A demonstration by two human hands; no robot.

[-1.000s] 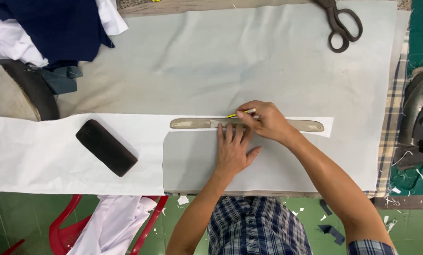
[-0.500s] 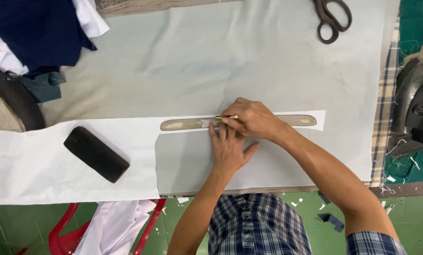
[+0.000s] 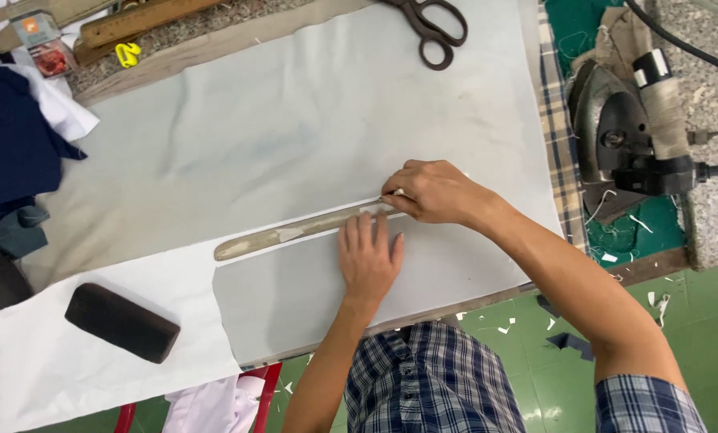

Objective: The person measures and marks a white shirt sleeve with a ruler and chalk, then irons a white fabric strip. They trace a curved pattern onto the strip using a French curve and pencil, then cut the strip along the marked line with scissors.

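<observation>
Nearest the body, the left hand lies palm down on a flat grey pattern piece with a rounded corner, fingers straight and close together, fingertips touching the lower edge of a long worn wooden ruler; the pattern piece rests on a sheet of white fabric that runs off to the left; on that fabric, well apart from the hand, sits a dark brown oblong block.

Just beyond, the right hand is curled at the right end of the ruler, thumb and forefinger pinching a small pale marker whose kind cannot be told, its tip at the ruler's upper edge; the ruler lies tilted along the top edge of the pattern piece.

Further off spreads the pale grey table cover; to the right a heavy dark metal iron rests on a green surface; at the far edge lie large dark scissors, and at the far left a heap of navy cloth.
</observation>
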